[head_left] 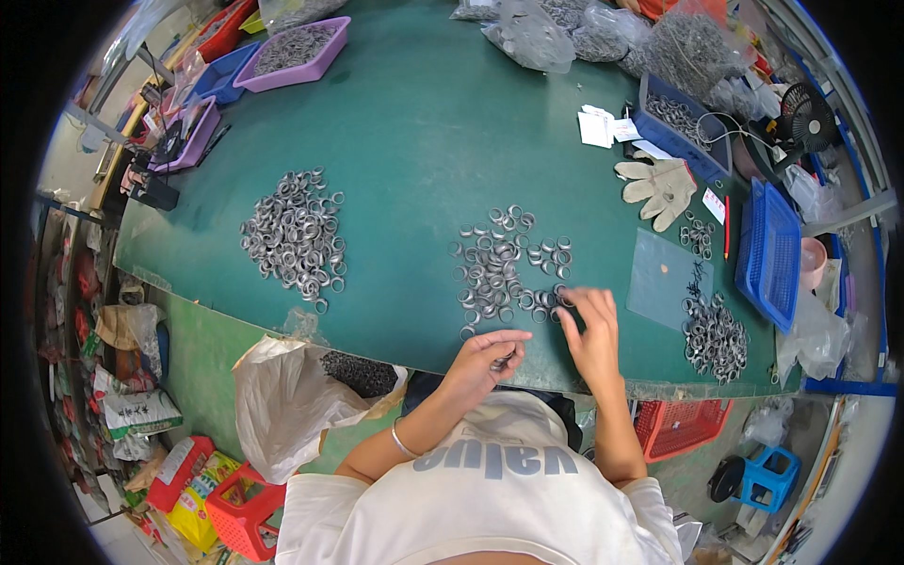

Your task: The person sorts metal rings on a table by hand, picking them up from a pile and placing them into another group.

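Loose grey metal rings (494, 273) lie spread in a patch on the green table, just ahead of my hands. My left hand (483, 365) is curled near the table's front edge, its index finger pointing right, with metal rings (502, 362) partly visible in the palm. At the patch's right edge, my right hand (593, 334) has its thumb and fingertips around a metal ring (563, 298); the fingertips are slightly blurred. A larger heap of rings (297, 231) sits to the left, and another pile (716, 339) lies to the right.
On the right are a clear plastic sheet (659, 282), a work glove (659, 188), a red pencil (726, 226), blue baskets (770, 254) and a fan (808, 113). Bags of rings (532, 38) line the far edge. A purple tray (325, 56) stands far left; an open sack (282, 400) hangs below the front edge.
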A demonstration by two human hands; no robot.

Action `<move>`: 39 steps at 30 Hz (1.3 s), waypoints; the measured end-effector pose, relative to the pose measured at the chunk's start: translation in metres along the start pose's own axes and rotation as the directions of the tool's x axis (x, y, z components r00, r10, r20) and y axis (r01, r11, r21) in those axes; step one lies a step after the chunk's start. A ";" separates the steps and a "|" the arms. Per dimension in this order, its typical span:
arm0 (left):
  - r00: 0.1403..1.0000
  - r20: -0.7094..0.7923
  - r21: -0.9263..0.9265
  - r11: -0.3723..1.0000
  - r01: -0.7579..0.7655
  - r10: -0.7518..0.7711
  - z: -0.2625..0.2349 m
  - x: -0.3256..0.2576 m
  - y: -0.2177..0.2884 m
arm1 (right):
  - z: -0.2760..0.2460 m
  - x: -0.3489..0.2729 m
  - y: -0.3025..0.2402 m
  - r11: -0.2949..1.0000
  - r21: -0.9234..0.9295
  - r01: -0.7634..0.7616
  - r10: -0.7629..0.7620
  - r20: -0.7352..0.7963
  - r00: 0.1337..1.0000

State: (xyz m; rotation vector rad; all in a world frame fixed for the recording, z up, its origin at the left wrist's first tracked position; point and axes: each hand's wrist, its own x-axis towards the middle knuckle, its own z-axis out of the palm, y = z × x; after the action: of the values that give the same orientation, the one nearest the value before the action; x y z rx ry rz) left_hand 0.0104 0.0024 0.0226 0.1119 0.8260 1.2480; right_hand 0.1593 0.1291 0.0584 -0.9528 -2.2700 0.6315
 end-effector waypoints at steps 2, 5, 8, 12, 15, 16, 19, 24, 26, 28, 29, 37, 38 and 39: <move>1.000 -0.007 0.050 0.999 0.000 0.001 0.006 -0.002 0.001 | 0.011 0.006 0.012 0.986 -0.163 -0.012 0.004 -0.049 0.999; 0.999 0.007 0.105 0.994 -0.039 0.038 0.008 -0.003 -0.001 | 0.022 0.005 0.028 0.991 -0.130 -0.018 0.007 -0.084 0.996; 0.998 -0.017 0.114 0.992 -0.051 0.053 0.011 -0.003 -0.001 | 0.014 -0.004 0.019 0.980 0.138 -0.146 0.152 -0.040 0.988; 1.000 0.001 0.095 0.995 -0.013 0.013 0.022 0.000 0.000 | 0.001 -0.027 -0.010 0.882 0.357 -0.307 0.210 0.285 0.935; 0.996 0.065 0.223 0.974 0.037 -0.053 0.023 0.005 0.000 | -0.008 -0.030 -0.015 0.934 0.307 -0.181 0.065 0.354 0.933; 0.992 0.098 0.182 0.981 0.061 -0.080 0.020 0.005 0.000 | -0.014 -0.029 -0.009 0.858 0.427 -0.286 0.110 0.391 0.914; 0.980 0.167 0.098 0.991 0.093 -0.108 0.010 0.005 0.001 | -0.019 -0.012 0.005 0.916 0.275 -0.293 0.258 0.158 0.953; 0.999 -0.010 0.193 0.980 0.050 -0.049 0.034 -0.001 0.005 | 0.005 -0.008 0.035 0.981 -0.178 -0.080 0.074 -0.043 0.996; 1.000 -0.019 0.163 0.987 0.015 -0.012 0.027 0.001 0.001 | 0.005 -0.010 0.034 0.996 -0.043 -0.078 0.074 -0.086 0.994; 1.000 -0.019 0.131 0.991 -0.018 0.020 0.024 0.003 -0.002 | 0.005 -0.016 0.030 0.932 0.281 -0.228 0.235 0.011 0.972; 0.999 -0.015 0.113 0.993 -0.033 0.035 0.025 0.004 -0.003 | 0.005 -0.022 0.025 0.779 0.497 -0.382 0.348 0.165 0.923; 1.000 -0.011 0.191 0.982 0.013 -0.011 0.024 0.004 0.003 | -0.005 -0.018 0.003 0.877 0.377 -0.299 0.291 0.078 0.953; 1.000 0.010 0.168 0.986 0.021 -0.023 0.024 0.002 0.005 | -0.004 -0.010 0.010 0.976 0.139 -0.167 0.175 -0.046 0.983; 0.999 0.030 0.144 0.989 0.029 -0.033 0.025 0.001 0.006 | 0.000 -0.003 0.018 0.992 -0.122 -0.045 0.028 -0.138 0.990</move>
State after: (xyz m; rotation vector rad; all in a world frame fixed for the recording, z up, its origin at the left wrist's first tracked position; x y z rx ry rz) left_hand 0.0203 0.0142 0.0430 0.2342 0.8863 1.1540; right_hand 0.1698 0.1378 0.0466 -1.0658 -2.1951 0.4301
